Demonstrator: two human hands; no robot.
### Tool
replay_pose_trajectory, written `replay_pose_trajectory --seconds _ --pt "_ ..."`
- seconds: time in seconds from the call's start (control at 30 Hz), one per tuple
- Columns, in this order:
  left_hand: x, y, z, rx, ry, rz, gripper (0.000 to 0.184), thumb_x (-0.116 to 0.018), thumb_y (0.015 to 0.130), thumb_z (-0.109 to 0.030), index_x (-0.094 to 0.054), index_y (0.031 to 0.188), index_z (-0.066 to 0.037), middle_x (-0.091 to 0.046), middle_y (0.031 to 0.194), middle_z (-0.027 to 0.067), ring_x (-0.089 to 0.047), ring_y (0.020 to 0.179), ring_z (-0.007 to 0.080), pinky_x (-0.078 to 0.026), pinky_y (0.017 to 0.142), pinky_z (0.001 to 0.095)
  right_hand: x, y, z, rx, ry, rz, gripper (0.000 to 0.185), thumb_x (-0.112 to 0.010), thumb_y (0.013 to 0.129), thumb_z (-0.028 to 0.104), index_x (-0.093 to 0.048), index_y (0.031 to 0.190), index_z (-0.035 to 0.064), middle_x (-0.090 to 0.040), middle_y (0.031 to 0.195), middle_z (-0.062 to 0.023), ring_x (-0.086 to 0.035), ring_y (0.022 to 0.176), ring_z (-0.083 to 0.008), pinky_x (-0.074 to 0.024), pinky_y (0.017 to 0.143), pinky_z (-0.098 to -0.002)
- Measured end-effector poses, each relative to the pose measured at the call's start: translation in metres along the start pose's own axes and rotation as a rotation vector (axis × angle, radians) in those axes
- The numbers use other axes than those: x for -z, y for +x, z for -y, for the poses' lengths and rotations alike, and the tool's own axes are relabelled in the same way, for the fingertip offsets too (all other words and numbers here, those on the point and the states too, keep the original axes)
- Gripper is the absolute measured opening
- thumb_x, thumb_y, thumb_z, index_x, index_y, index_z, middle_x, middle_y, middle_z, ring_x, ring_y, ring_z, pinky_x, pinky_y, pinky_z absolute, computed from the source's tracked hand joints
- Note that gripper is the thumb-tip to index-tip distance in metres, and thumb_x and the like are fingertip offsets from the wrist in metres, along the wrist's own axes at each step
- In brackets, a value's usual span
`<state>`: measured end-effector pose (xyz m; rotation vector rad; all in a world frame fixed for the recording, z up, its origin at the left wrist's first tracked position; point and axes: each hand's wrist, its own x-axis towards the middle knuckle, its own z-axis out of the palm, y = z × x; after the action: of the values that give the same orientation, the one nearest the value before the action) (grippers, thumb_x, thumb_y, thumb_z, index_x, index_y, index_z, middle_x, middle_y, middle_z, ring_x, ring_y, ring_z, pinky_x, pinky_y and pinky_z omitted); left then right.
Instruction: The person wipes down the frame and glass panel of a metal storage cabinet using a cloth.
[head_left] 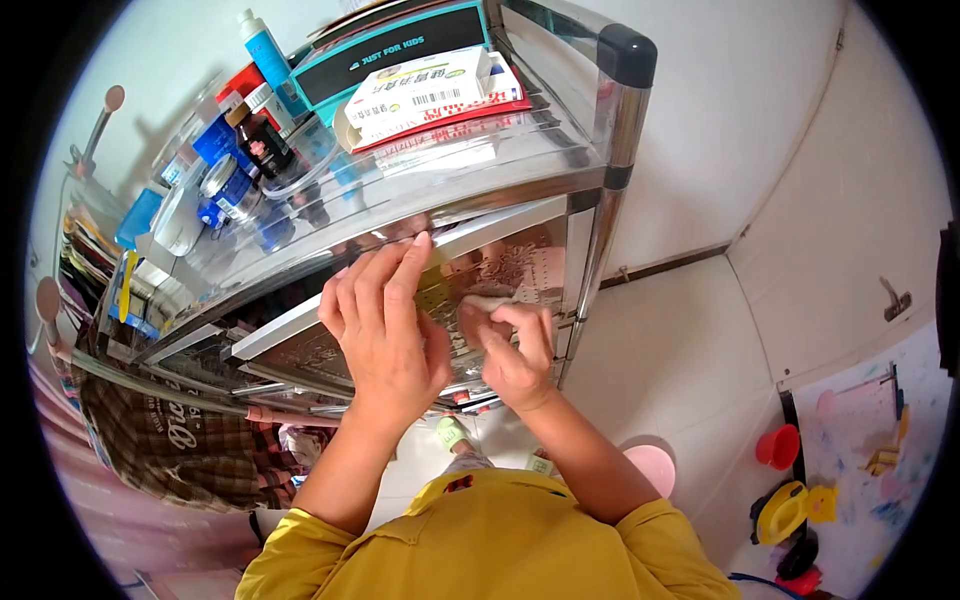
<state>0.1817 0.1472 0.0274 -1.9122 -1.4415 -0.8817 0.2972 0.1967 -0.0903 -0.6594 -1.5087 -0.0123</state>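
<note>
In front of me is a metal-framed cabinet with a glass door [545,265] trimmed in silver and patterned with flowers and dots. The door's upper edge leans out from the frame. My left hand [385,320] lies over this silver edge, its fingertips on top and its thumb against the glass side. Close to the glass, my right hand [520,355] has bent fingers drawn together. Something pale shows at its fingertips, but I cannot make out whether it is held or a reflection.
On the cabinet's top stand a white medicine box [425,95], a brown bottle [262,145], a blue-labelled jar [232,188] and a spray bottle [268,55]. Plaid cloth [190,440] hangs at left. A pink basin [652,468] and a red cup [777,447] are at right.
</note>
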Motion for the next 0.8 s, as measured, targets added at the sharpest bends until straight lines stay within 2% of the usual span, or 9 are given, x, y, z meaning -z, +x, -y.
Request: replay_pose_trajectory --seconds 0.1,0.17,0.23,0.3,0.4,0.43,0.57,0.67,0.8 --pt "0.000 0.001 0.000 -0.001 0.003 0.000 0.078 -0.056 0.058 0.005 -0.052 0.135 -0.006 -0.054 0.122 0.0090 -0.050 0.114 0.0283 -0.029 0.100 0.0427 0.009 -0.004 -0.007 0.041 0.037 0.053 0.043 -0.066 0.069 -0.008 -0.075 0.108 0.0072 -0.058 0.094 -0.0067 -0.055 0.083 -0.0230 -0.0483 0.069 -0.0311" --pt "0.001 0.000 0.001 0.001 0.006 0.000 0.078 -0.056 0.058 0.004 -0.052 0.135 -0.006 -0.054 0.122 0.0092 -0.050 0.114 0.0284 -0.029 0.100 0.0428 0.020 0.009 -0.004 -0.121 -0.009 -0.095 0.051 -0.056 0.064 -0.018 -0.075 0.107 0.0037 -0.054 0.093 -0.0099 -0.056 0.081 -0.0241 -0.0485 0.070 -0.0317" --pt "0.002 -0.001 0.001 -0.009 -0.008 0.037 0.079 -0.059 0.060 0.004 -0.048 0.138 -0.005 -0.052 0.123 0.0140 -0.048 0.117 0.0311 -0.027 0.101 0.0426 0.019 0.017 -0.013 -0.136 -0.036 -0.173 0.052 -0.055 0.066 -0.019 -0.075 0.108 0.0037 -0.053 0.095 -0.0103 -0.056 0.083 -0.0234 -0.0477 0.071 -0.0292" --pt "0.003 0.000 0.000 -0.006 -0.008 0.042 0.079 -0.059 0.061 0.004 -0.048 0.138 -0.005 -0.052 0.123 0.0140 -0.047 0.117 0.0311 -0.027 0.101 0.0426 0.010 0.022 -0.012 -0.131 -0.048 -0.188 0.051 -0.055 0.067 -0.019 -0.075 0.108 0.0039 -0.053 0.095 -0.0106 -0.057 0.086 -0.0238 -0.0480 0.072 -0.0297" --pt "0.002 0.000 0.001 -0.004 -0.003 0.042 0.078 -0.059 0.061 0.004 -0.048 0.138 -0.005 -0.052 0.123 0.0140 -0.047 0.117 0.0310 -0.027 0.101 0.0426 0.000 0.017 0.003 -0.136 0.012 -0.149 0.047 -0.061 0.067 -0.015 -0.076 0.107 0.0052 -0.056 0.095 -0.0099 -0.057 0.086 -0.0249 -0.0487 0.075 -0.0328" --pt "0.001 -0.001 0.001 -0.006 0.002 0.039 0.078 -0.059 0.061 0.004 -0.048 0.138 -0.005 -0.052 0.123 0.0140 -0.047 0.117 0.0309 -0.027 0.101 0.0425 0.000 0.021 0.008 -0.060 0.017 -0.084 0.045 -0.068 0.071 -0.009 -0.075 0.111 0.0099 -0.057 0.097 -0.0055 -0.055 0.086 -0.0218 -0.0477 0.073 -0.0324" --pt "0.002 0.000 0.000 0.001 0.005 0.038 0.078 -0.059 0.061 0.005 -0.048 0.138 -0.005 -0.052 0.123 0.0140 -0.047 0.118 0.0309 -0.027 0.101 0.0427 0.001 -0.007 0.003 0.012 -0.004 0.078 0.041 -0.068 0.070 -0.007 -0.076 0.106 0.0112 -0.056 0.093 -0.0030 -0.054 0.084 -0.0202 -0.0490 0.073 -0.0333" --pt "0.003 -0.001 0.002 0.000 0.005 0.045 0.078 -0.059 0.062 0.005 -0.048 0.138 -0.005 -0.052 0.124 0.0138 -0.047 0.118 0.0309 -0.027 0.101 0.0427 0.013 -0.002 -0.001 -0.105 -0.018 -0.037 0.044 -0.066 0.070 -0.010 -0.077 0.107 0.0116 -0.056 0.092 -0.0031 -0.054 0.084 -0.0193 -0.0473 0.071 -0.0321" --pt "0.004 -0.002 0.001 0.003 -0.006 0.058 0.078 -0.059 0.062 0.005 -0.047 0.138 -0.005 -0.052 0.124 0.0136 -0.047 0.118 0.0309 -0.027 0.102 0.0427 0.013 0.021 -0.014 -0.235 0.028 -0.248 0.055 -0.057 0.067 -0.017 -0.074 0.113 0.0073 -0.055 0.096 -0.0097 -0.054 0.084 -0.0240 -0.0472 0.072 -0.0328"
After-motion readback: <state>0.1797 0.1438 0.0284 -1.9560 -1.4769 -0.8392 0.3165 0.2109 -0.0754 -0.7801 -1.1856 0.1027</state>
